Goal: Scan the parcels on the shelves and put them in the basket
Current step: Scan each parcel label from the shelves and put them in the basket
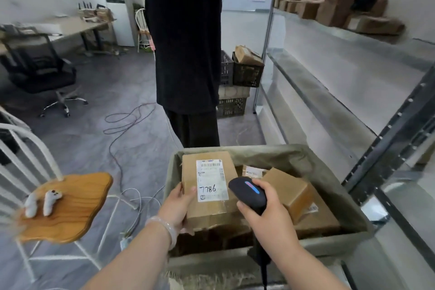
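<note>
Over the near side of the basket (261, 151), my left hand (176, 207) grips the parcel (209, 205) by its left edge, its label (211, 180) facing up, and my right hand (266, 216) is curled round the black scanner (247, 193), whose head sits just beside the label. Inside the basket, right of that parcel, lie more brown boxes (289, 190). Beyond the basket's far rim a person in black (183, 42) reaches both arms out to the shelf parcels (329, 12).
</note>
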{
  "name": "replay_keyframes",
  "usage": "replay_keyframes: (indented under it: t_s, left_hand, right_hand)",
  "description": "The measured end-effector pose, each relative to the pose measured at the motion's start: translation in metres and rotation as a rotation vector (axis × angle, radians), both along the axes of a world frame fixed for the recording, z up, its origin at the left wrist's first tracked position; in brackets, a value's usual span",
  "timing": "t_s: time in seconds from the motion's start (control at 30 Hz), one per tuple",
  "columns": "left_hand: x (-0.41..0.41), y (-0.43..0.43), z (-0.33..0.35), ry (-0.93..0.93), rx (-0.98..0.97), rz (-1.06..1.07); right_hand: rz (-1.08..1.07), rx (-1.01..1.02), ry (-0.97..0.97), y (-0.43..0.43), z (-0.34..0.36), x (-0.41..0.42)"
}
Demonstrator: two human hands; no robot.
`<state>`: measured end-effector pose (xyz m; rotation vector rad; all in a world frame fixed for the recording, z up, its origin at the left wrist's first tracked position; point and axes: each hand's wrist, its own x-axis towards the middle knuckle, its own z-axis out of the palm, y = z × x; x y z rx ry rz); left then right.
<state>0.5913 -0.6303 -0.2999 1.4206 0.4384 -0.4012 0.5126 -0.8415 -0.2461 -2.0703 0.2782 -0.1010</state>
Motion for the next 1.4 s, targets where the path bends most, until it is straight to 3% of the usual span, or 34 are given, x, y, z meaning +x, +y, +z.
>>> replay_keyframes:
  t_s: [0.23, 0.4, 0.57, 0.93, 1.4]
  left_hand:
    - [0.024, -0.005, 0.012, -0.089, 0.560, -0.157]
    - [0.025, -0.019, 0.018, -0.155, 0.678, -0.253]
    - [0.021, -0.051, 0.040, -0.349, 0.863, -0.418]
    - [-0.058, -0.107, 0.061, -0.844, 0.901, -0.756]
    - [-0.234, -0.249, 0.171, -1.368, 0.689, -1.034]
  right_hand:
    - [0.085, 0.021, 0.011, -0.014, -0.004, 0.054]
    - [0.070, 0.036, 0.011, -0.024, -0.006, 0.057]
    - [-0.021, 0.013, -0.040, -0.035, 0.008, 0.035]
    - [-0.368, -0.079, -0.172, -0.039, 0.040, -0.103]
    - [-0.863, -0.312, -0.340, -0.092, 0.115, -0.317]
